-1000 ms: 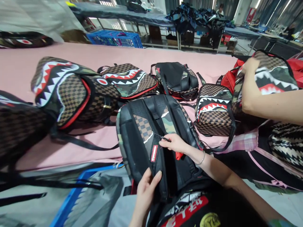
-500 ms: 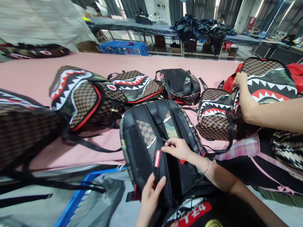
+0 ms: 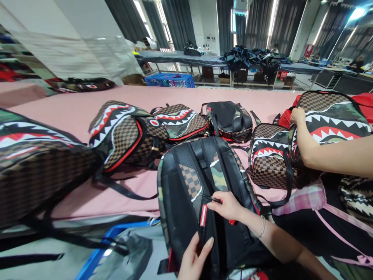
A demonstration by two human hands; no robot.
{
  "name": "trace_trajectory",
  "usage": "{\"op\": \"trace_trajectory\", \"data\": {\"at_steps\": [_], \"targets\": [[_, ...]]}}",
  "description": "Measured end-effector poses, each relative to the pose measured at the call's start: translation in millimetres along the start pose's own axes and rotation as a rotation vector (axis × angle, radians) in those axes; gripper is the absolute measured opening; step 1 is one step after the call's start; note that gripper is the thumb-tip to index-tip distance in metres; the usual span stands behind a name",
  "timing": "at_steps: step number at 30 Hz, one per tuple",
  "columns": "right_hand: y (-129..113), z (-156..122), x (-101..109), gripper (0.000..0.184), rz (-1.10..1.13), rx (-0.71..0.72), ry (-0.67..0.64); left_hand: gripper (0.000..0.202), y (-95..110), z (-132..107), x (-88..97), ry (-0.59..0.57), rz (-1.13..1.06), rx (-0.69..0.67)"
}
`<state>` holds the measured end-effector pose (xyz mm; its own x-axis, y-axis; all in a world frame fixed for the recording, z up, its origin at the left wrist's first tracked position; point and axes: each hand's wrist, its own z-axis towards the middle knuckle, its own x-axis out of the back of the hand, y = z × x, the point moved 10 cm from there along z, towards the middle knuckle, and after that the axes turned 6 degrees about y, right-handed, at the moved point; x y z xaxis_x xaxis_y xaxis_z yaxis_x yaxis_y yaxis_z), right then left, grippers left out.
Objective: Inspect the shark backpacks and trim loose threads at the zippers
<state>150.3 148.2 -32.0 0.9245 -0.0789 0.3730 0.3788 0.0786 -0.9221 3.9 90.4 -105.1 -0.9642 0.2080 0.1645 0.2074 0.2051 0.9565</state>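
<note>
A black backpack (image 3: 175, 194) with checkered and camouflage panels lies with its padded back and shoulder straps facing up, close in front of me. At its lower end my left hand (image 3: 196, 254) grips a shoulder strap (image 3: 208, 229) between thumb and finger. My right hand (image 3: 229, 206) is closed around a slim dark pointed tool (image 3: 215, 200), perhaps tweezers or snips. The tool's tip is over the strap, just above a small red-and-white label (image 3: 203, 215). The exact kind of tool is too small to make out.
Shark-mouth backpacks (image 3: 125, 132) line the pink table (image 3: 140, 190). At right, a co-worker's hand (image 3: 297, 115) holds another backpack (image 3: 329, 109) by its edge. A blue crate (image 3: 99, 249) with grey plastic stands below left. A smaller black-backed bag (image 3: 229, 120) lies ahead.
My view has tilted up, so everything sits lower and further right in the picture. Both hands keep about the same places on the backpack, the tool still by the label.
</note>
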Motion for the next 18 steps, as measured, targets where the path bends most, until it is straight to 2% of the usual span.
{"op": "trace_trajectory", "data": {"at_steps": [2, 4, 5, 8, 9, 10, 12, 14, 16, 18], "targets": [[-3, -5, 0, 0.022, 0.005, 0.007, -0.005, 0.042, 10, 4, 1.5, -0.154, 0.138, -0.042], [-8, -12, 1, 0.021, -0.001, 0.025, -0.002, 0.040, 27, 13, 21.8, -0.200, 0.287, -0.089], [-11, -16, 1, 0.021, -0.003, 0.040, -0.003, 0.039, 41, 22, 41.9, -0.130, 0.331, -0.118], [-20, -32, -2, 0.024, -0.007, 0.096, -0.034, 0.043, 101, 45, 112.6, 0.278, 0.385, -0.253], [-24, -37, -4, 0.026, -0.009, 0.117, -0.053, 0.042, 127, 50, 126.8, 0.387, 0.420, -0.340], [-27, -43, -6, 0.029, -0.012, 0.138, -0.074, 0.041, 155, 53, 132.8, 0.453, 0.449, -0.456], [-33, -54, -8, 0.030, -0.011, 0.174, -0.116, 0.038, 209, 58, 128.9, 0.512, 0.491, -0.711], [-36, -63, -11, 0.023, 0.017, 0.188, -0.176, 0.036, 251, 67, 113.3, 0.484, 0.525, -0.897], [-37, -69, -14, 0.014, 0.073, 0.183, -0.245, 0.036, 279, 82, 93.8, 0.397, 0.592, -0.963], [-36, -72, -17, 0.015, 0.121, 0.167, -0.299, 0.036, 293, 101, 74.0, 0.274, 0.686, -0.935]]}}
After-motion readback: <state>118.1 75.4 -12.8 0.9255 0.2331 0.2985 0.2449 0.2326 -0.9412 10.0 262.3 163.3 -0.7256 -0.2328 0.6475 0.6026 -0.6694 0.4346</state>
